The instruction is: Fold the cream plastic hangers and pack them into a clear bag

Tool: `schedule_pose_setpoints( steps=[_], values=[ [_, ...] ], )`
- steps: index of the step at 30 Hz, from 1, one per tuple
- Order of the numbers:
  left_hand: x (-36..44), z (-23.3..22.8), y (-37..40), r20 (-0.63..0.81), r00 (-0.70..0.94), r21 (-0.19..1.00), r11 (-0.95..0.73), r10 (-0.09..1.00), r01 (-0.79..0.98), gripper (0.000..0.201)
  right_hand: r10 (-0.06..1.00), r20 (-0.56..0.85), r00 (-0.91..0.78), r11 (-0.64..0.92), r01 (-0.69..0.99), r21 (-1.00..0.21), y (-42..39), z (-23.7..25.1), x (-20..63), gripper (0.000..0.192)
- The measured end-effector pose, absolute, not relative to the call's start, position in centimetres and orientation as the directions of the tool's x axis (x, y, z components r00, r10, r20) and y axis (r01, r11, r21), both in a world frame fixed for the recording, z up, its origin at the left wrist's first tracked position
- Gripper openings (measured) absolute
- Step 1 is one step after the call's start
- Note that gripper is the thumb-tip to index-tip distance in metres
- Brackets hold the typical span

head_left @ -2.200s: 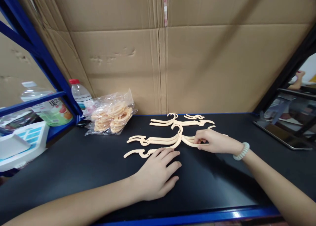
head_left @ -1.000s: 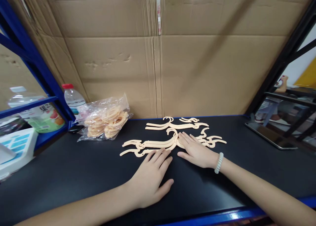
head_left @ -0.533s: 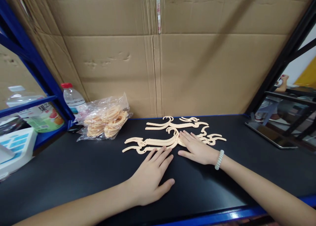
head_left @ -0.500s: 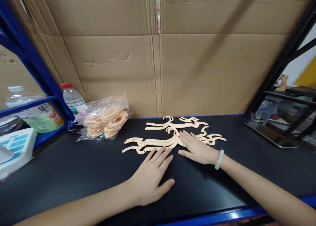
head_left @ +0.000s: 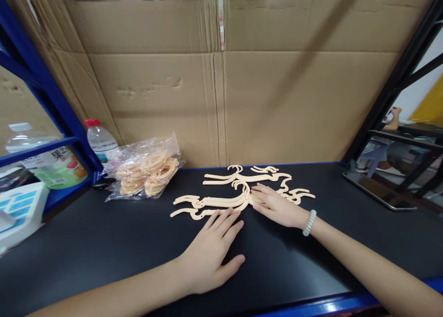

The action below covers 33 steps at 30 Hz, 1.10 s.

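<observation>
Several cream plastic hangers [head_left: 214,200] lie flat on the black tabletop [head_left: 104,243], with one more hanger [head_left: 242,176] a little farther back. My left hand [head_left: 211,254] rests palm down, fingers spread, with its fingertips at the near edge of the front hanger. Over the right arms of the middle hangers lies my right hand [head_left: 277,206], flat, with a pale beaded bracelet [head_left: 309,223] on its wrist. Neither hand grips anything.
A clear plastic bag of cream rings [head_left: 147,171] lies at the back left beside a water bottle [head_left: 98,139]. A white box [head_left: 17,213] sits at the far left. Cardboard [head_left: 221,81] walls the back. A tablet [head_left: 379,191] lies at right.
My right hand went from pinching a hanger's right arm to lying flat on the hangers. My left hand has stayed put. The view tilted up a little.
</observation>
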<state>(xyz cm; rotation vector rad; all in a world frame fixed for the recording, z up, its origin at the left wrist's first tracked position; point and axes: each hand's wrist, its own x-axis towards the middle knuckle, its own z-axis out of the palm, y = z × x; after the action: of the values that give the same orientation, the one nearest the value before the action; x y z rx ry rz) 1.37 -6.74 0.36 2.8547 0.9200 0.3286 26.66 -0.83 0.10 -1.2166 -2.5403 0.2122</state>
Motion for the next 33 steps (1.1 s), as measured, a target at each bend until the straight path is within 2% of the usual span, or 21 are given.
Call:
schedule_pose_setpoints(
  steps=[5, 11, 15, 18, 28, 33],
  values=[
    [1.6, 0.9, -6.7, 0.150, 0.873, 0.203, -0.878, 0.464, 0.432, 0.051, 0.778, 0.294, -0.556, 0.624, 0.739, -0.254, -0.7, 0.1, 26.8, 0.036],
    [1.5, 1.0, -6.6, 0.162, 0.879, 0.244, -0.881, 0.449, 0.405, 0.049, 0.806, 0.357, -0.472, 0.572, 0.777, -0.264, -0.9, 1.2, 27.3, 0.024],
    [1.6, 1.1, -6.6, 0.152, 0.865, 0.247, -0.866, 0.478, 0.434, 0.048, 0.856, 0.244, -0.456, 0.515, 0.798, -0.314, -1.7, 2.8, 27.4, 0.024],
    [1.7, 1.2, -6.6, 0.126, 0.854, 0.250, -0.849, 0.505, 0.465, 0.048, 0.856, 0.172, -0.488, 0.517, 0.800, -0.305, -2.2, 3.2, 27.3, 0.027],
    [1.5, 1.0, -6.5, 0.135, 0.850, 0.270, -0.844, 0.510, 0.463, 0.050, 0.863, 0.122, -0.491, 0.505, 0.839, -0.199, -2.6, 2.8, 26.8, 0.024],
    [1.4, 1.1, -6.5, 0.136, 0.856, 0.275, -0.849, 0.499, 0.451, 0.049, 0.851, 0.065, -0.520, 0.520, 0.821, -0.236, -3.2, 3.0, 26.5, 0.026]
  ],
)
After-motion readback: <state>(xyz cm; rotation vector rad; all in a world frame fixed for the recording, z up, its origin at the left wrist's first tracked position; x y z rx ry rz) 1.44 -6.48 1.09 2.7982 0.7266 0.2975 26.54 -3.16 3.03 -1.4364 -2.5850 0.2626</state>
